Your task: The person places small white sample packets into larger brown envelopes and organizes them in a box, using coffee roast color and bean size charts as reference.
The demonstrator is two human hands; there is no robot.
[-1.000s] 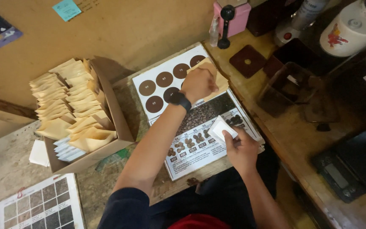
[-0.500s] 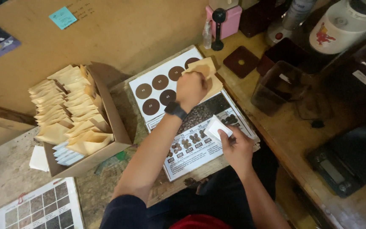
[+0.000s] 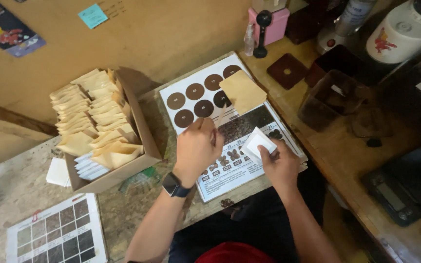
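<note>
Landmark: laminated colour chart (image 3: 230, 141), glossy, printed with brown discs, flat on the worktop (image 3: 137, 204).
Left hand (image 3: 197, 148): over the chart's middle, grip loosely curled, holding nothing I can make out.
Right hand (image 3: 279, 163): at the chart's right edge, grip pinching a small white paper packet (image 3: 258, 142).
Tan paper pouch (image 3: 242, 91): lying flat on the chart's top corner.
Cardboard box (image 3: 123, 146): left of the chart, pouches filed upright.

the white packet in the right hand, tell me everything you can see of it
The white packet is small, flat and roughly square, plain white, and looks like paper. It is tilted, one corner pointing up and left. The right hand pinches its lower right edge from below. It hangs just above the printed chart on the table, apart from the left hand. No opening or contents are visible.
</note>
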